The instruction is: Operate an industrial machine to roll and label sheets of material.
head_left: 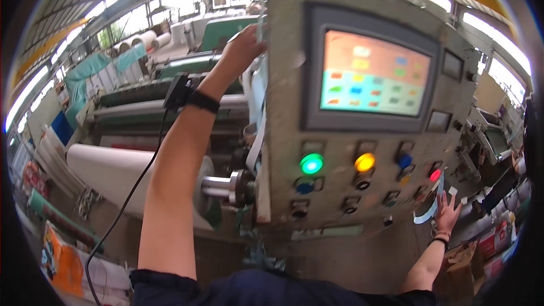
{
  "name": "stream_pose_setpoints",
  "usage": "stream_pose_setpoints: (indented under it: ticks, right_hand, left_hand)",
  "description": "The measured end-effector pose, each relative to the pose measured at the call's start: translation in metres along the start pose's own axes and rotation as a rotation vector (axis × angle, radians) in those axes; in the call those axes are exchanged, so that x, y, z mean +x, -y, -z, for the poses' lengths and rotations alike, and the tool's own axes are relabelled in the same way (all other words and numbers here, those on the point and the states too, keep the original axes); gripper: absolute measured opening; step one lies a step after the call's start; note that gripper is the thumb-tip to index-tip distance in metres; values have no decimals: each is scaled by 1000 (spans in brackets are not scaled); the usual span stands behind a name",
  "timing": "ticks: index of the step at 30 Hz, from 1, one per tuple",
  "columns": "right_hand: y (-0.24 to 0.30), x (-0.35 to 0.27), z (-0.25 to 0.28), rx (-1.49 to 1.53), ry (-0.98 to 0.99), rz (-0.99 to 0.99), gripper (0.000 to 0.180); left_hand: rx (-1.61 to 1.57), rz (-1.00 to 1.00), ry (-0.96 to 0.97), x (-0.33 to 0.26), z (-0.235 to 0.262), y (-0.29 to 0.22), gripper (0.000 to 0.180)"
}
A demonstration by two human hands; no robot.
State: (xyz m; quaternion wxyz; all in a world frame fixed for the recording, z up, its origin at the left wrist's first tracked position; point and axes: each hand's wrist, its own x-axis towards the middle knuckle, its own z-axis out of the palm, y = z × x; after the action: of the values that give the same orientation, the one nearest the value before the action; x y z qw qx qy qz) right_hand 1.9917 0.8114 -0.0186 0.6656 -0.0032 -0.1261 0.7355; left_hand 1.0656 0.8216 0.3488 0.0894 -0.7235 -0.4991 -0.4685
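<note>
My left hand is raised at the upper left edge of a grey control panel. Its fingers are curled against that edge, and a small whitish piece shows beside them; what they grip is hidden. A camera-like black device is strapped at my left wrist, trailing a cable. Past the panel's lower right corner, my right hand reaches out with fingers spread. Small white pieces show at its fingertips, and a pale blue strip hangs beside it. The panel carries a lit touchscreen and green, yellow and red lamps.
Left of the panel, a large white roll sits on a metal shaft in a machine. More rolls lie farther back. A cardboard box stands at the lower right, near other machinery.
</note>
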Motion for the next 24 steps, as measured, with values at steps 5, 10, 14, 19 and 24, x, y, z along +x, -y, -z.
stream_pose_setpoints:
  ticks: [5, 10, 14, 19, 24]
  right_hand:
    - [-92, -173, 0, -438, -245, 187, 76]
    - [-317, -298, -43, -967, -583, 164, 81]
    - [-542, -365, -120, -1339, -287, -188, 86]
    - [-839, -342, -239, -1339, 716, 67, 85]
    - [-1013, -294, -288, -1783, 1065, 286, 72]
  left_hand:
    - [-348, 219, 92, -64, 14, -9, 72]
    - [-104, 119, -47, -226, 98, 33, 60]
    - [401, 92, -167, -391, 191, 77, 48]
    - [892, 326, -26, -577, 296, 172, 51]
    - [828, 403, -60, -632, 376, 201, 54]
